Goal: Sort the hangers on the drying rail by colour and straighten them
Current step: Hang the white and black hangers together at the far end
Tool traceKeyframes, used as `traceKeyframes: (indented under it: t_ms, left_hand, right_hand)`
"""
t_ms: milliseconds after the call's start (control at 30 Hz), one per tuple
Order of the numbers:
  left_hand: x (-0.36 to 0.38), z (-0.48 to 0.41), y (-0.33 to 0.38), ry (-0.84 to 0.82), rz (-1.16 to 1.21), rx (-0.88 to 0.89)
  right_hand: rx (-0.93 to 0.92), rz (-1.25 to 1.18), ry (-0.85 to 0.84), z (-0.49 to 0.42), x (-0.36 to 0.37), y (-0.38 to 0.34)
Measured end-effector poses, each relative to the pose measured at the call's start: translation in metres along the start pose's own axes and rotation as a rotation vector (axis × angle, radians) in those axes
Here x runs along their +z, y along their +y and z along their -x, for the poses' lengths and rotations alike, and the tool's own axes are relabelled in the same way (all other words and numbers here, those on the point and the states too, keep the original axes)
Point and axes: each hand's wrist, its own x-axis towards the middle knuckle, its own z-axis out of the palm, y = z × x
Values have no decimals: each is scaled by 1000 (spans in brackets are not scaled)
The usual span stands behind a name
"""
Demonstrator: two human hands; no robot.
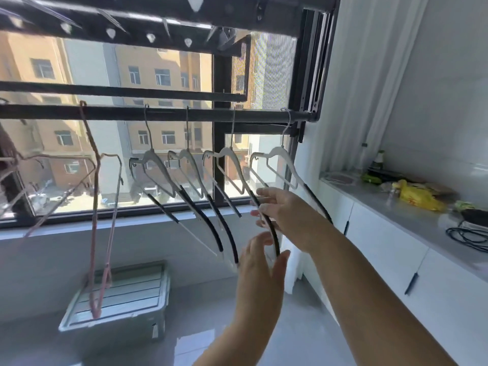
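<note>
Four white hangers (232,165) on rail (158,113), right end; pink ones (95,196) left. Right hand (284,210) pinching third hanger's black arm, prob.; left hand (260,262) open, empty beneath. Steady it, square w/ neighbours.

Two bare forearms, no sleeves, no jewellery.

White hangers (229,175): narrow gaps between. Wide clear stretch of rail (118,112) before pink hangers (97,196). Desk (412,215) crowds right.

Home laundry balcony: drying rail (158,113), white cabinets (383,233), window (118,75).
</note>
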Motion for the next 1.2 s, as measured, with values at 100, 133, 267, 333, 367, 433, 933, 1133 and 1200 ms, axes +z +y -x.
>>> traceKeyframes:
  t_ms: [100, 133, 267, 333, 367, 433, 933, 1133, 1200]
  left_hand:
    - [-3, 0, -2, 1, 15, 16]
    - [-4, 1, -3, 8, 26, 30]
    - [-13, 2, -3, -2, 110, 62]
    - [-18, 1, -2, -28, 140, 62]
    - [-19, 1, -2, -39, 145, 65]
    - [-21, 0, -2, -53, 145, 69]
    - [-13, -4, -3, -66, 180, 58]
    - [-10, -9, -7, -71, 168, 78]
    - [-9, -9, -10, -75, 167, 85]
  right_hand:
    - [50, -171, -30, 2, 6, 2]
    - [49, -183, -14, 4, 10, 3]
    - [19, -99, 154, 8, 27, 6]
    - [13, -103, 213, 7, 30, 8]
    - [19, -115, 238, 6, 30, 9]
    - [27, -136, 282, 5, 30, 10]
    - [21, -140, 303, -2, 27, 14]
    - [34, -183, 291, -3, 26, 12]
    - [40, -172, 294, -4, 27, 14]
